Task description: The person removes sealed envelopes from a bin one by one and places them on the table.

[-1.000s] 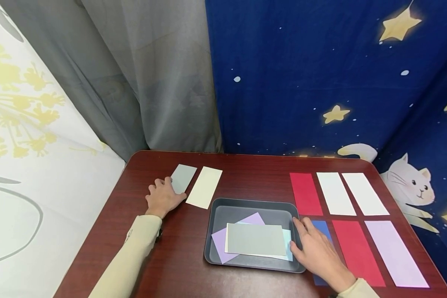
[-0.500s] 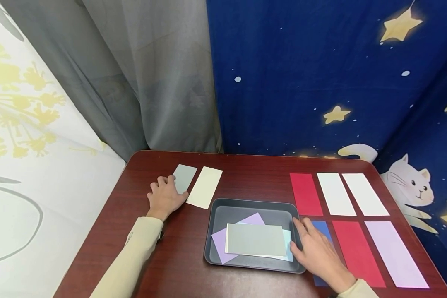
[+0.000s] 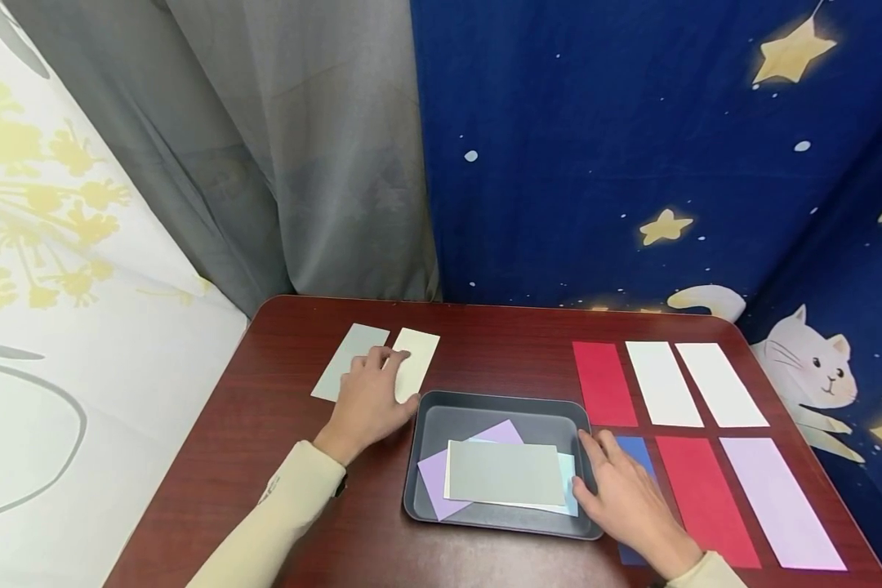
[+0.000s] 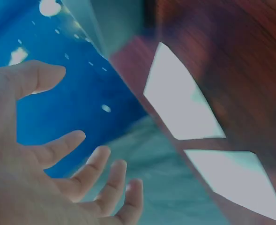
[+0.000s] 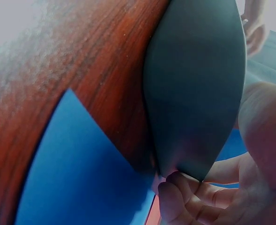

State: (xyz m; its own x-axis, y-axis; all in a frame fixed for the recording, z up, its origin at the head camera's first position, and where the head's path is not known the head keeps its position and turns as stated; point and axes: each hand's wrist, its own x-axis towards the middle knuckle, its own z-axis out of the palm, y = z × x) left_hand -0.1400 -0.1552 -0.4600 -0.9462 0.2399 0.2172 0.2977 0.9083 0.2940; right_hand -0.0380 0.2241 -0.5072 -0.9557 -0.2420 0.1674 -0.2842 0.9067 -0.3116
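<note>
On the left of a dark red table (image 3: 514,347), a grey card (image 3: 338,367) is laid flat, its right edge partly hidden by the left hand (image 3: 367,404). Just right of it a cream card (image 3: 417,355) is laid, its long axis slanted away from the person and slightly rightward; its near left part is blocked from view. This card is placed under and just ahead of the left fingers, so the left hand is the nearer by far. Those fingers are loosely parted, thumb held wide, with nothing seen between them; whether the card is touched cannot be told. In the middle, purple (image 3: 434,474), light blue (image 3: 569,482) and topmost grey sheets (image 3: 507,474) are piled in a dark tray (image 3: 485,402), its right rim gripped by the right hand (image 3: 621,494). Further right, a blue card (image 3: 635,451) is partly hidden by that hand, and red (image 3: 604,384), white (image 3: 664,384) and lilac cards (image 3: 782,502) are laid in two rows
</note>
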